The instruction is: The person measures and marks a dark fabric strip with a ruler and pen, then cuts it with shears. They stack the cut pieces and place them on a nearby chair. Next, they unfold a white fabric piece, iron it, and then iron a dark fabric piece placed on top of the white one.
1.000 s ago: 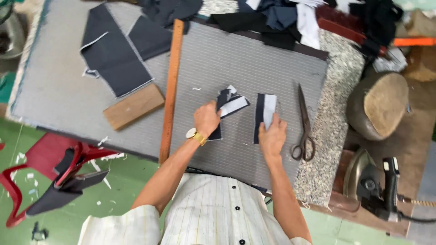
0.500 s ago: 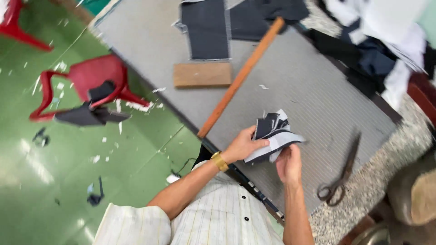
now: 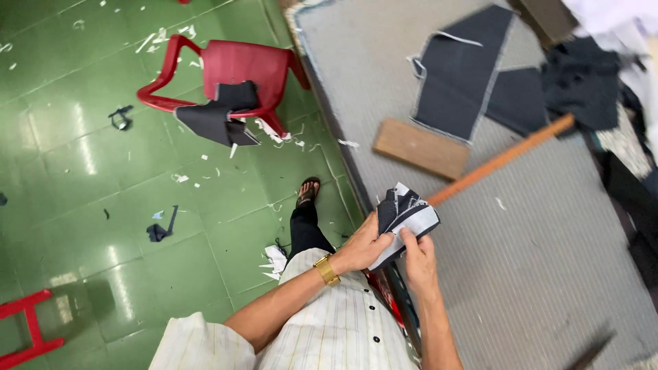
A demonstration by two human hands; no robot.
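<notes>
Both hands, left hand (image 3: 363, 248) and right hand (image 3: 418, 260), pinch the fabric stack (image 3: 403, 218), angled up-right.

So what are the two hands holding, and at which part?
Both hold a small stack of dark and white fabric pieces. The left hand grips its lower left edge; the right hand pinches the bottom edge from below.

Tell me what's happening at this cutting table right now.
A person holds a small stack of dark and white fabric pieces in both hands, the left hand gripping its lower edge and the right hand pinching it from below. The stack is lifted off the grey table. A wooden stick, a wooden block and dark cloth panels lie on it.
</notes>
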